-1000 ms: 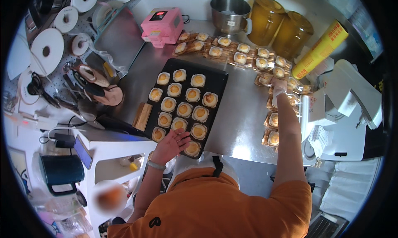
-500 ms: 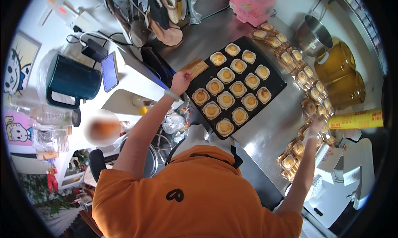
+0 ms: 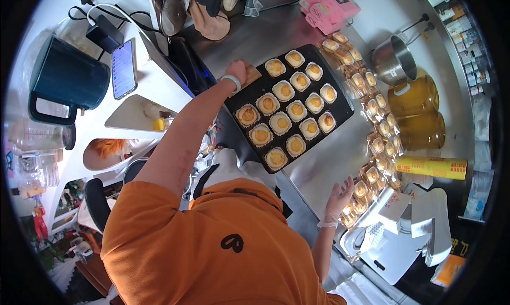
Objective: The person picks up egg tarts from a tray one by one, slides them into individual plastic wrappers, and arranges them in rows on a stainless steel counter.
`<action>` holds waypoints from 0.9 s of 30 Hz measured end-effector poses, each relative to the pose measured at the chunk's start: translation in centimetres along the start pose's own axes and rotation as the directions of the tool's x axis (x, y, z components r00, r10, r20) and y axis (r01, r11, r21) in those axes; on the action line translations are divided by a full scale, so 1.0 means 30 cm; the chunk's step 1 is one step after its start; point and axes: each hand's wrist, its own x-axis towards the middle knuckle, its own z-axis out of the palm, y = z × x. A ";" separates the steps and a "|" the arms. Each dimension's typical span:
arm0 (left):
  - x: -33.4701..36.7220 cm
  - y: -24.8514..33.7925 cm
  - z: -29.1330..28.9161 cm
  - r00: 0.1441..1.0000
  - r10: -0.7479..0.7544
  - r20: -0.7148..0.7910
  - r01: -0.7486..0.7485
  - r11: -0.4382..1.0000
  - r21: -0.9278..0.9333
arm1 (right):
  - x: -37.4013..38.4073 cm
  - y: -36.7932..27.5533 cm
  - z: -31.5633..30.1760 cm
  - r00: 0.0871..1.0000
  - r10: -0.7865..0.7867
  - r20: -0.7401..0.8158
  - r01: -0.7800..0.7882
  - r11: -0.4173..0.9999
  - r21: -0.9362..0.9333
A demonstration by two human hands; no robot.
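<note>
A black baking tray [image 3: 340,104] lies tilted on the steel counter, with rows of small golden-centred cakes [image 3: 280,123] in white paper cups. At its upper left corner my left hand [image 3: 237,71] is closed, its curled fingers at a small wooden board [image 3: 251,78] partly hidden by hand and tray. My right hand [image 3: 338,200], in a clear plastic glove, is open with fingers spread and nothing in it. It hovers beside the near end of a long row of similar cakes in clear bags [image 3: 379,145].
A yellow roll box [image 3: 433,167] and white scale-like equipment [image 3: 431,225] stand on the right. A steel bowl [image 3: 394,59] and amber jars [image 3: 419,130] line the wall behind the bagged cakes. A pink machine [image 3: 329,10] sits at the back. On the left shelf stand a phone [image 3: 124,70] and a dark pitcher [image 3: 69,81].
My right hand has moved from among the bagged cakes, left and toward me. The left hand stays by the wooden board. The whole view has shifted slightly.
</note>
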 end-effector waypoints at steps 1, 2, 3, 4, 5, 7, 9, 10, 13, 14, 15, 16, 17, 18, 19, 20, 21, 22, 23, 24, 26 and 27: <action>0.022 -0.027 0.018 1.000 0.012 -0.003 -0.012 1.000 0.001 | -0.008 -0.016 -0.003 1.000 0.008 -0.004 -0.008 1.000 0.000; 0.038 -0.052 0.038 1.000 0.022 -0.008 -0.022 1.000 0.001 | -0.013 -0.026 -0.004 1.000 0.015 -0.006 -0.015 1.000 0.000; 0.038 -0.034 0.039 0.999 0.050 0.020 -0.049 0.999 -0.018 | -0.019 -0.024 -0.005 1.000 0.015 -0.021 -0.016 1.000 -0.006; 0.030 -0.007 0.016 0.996 0.077 0.043 -0.076 0.997 -0.035 | -0.019 -0.022 -0.006 0.999 0.013 -0.036 -0.013 1.000 -0.008; 0.027 0.019 -0.010 0.993 0.102 0.065 -0.099 0.994 -0.053 | -0.017 -0.021 -0.009 0.999 0.008 -0.049 -0.009 1.000 -0.010; 0.027 0.039 -0.052 0.991 0.127 0.041 -0.118 0.978 -0.173 | -0.003 -0.041 -0.010 0.997 -0.022 -0.074 0.023 1.000 0.011; 0.014 0.070 -0.119 0.985 0.174 0.010 -0.165 0.947 -0.275 | 0.015 -0.086 -0.004 0.997 -0.051 -0.061 0.054 0.998 0.043; -0.011 0.109 -0.172 0.977 0.211 -0.006 -0.202 0.926 -0.319 | 0.022 -0.127 -0.002 0.997 -0.063 -0.035 0.065 0.996 0.064; -0.112 0.240 -0.333 0.942 0.333 0.045 -0.251 0.787 -0.563 | 0.083 -0.257 0.062 0.991 -0.128 0.025 0.117 0.955 0.272; -0.163 0.282 -0.375 0.923 0.378 0.077 -0.240 0.718 -0.653 | 0.112 -0.312 0.098 0.986 -0.146 0.074 0.113 0.935 0.337; -0.216 0.328 -0.406 0.908 0.407 0.100 -0.211 0.651 -0.729 | 0.137 -0.382 0.131 0.980 -0.161 0.121 0.102 0.913 0.394; -0.274 0.362 -0.435 0.896 0.428 0.116 -0.177 0.586 -0.791 | 0.151 -0.488 0.160 0.969 -0.167 0.183 0.066 0.885 0.461; -0.323 0.386 -0.448 0.882 0.452 0.131 -0.137 0.513 -0.847 | 0.163 -0.570 0.177 0.944 -0.164 0.286 -0.015 0.845 0.535; -0.363 0.396 -0.447 0.873 0.472 0.122 -0.166 0.523 -0.836 | 0.176 -0.615 0.205 0.916 -0.210 0.341 -0.037 0.803 0.594; -0.408 0.414 -0.454 0.872 0.471 0.132 -0.135 0.491 -0.861 | 0.195 -0.650 0.244 0.894 -0.216 0.392 -0.092 0.768 0.634; -0.450 0.435 -0.468 0.872 0.469 0.141 -0.104 0.458 -0.883 | 0.201 -0.679 0.263 0.868 -0.222 0.444 -0.132 0.759 0.638; -0.482 0.446 -0.485 0.872 0.474 0.125 -0.144 0.491 -0.859 | 0.202 -0.711 0.274 0.838 -0.228 0.496 -0.173 0.751 0.637; -0.509 0.455 -0.503 0.872 0.477 0.108 -0.183 0.523 -0.833 | 0.201 -0.738 0.281 0.803 -0.236 0.547 -0.213 0.744 0.633; -0.529 0.459 -0.519 0.871 0.482 0.092 -0.221 0.553 -0.803 | 0.196 -0.757 0.286 0.793 -0.228 0.565 -0.215 0.762 0.611; -0.548 0.457 -0.535 0.875 0.477 0.085 -0.243 0.583 -0.775 | 0.195 -0.763 0.284 0.756 -0.223 0.616 -0.251 0.769 0.587; -0.576 0.447 -0.558 0.880 0.470 0.072 -0.283 0.639 -0.715 | 0.194 -0.766 0.282 0.675 -0.209 0.708 -0.319 0.782 0.535; -0.590 0.436 -0.555 0.879 0.475 0.045 -0.316 0.651 -0.690 | 0.189 -0.748 0.302 0.671 -0.250 0.698 -0.310 0.760 0.571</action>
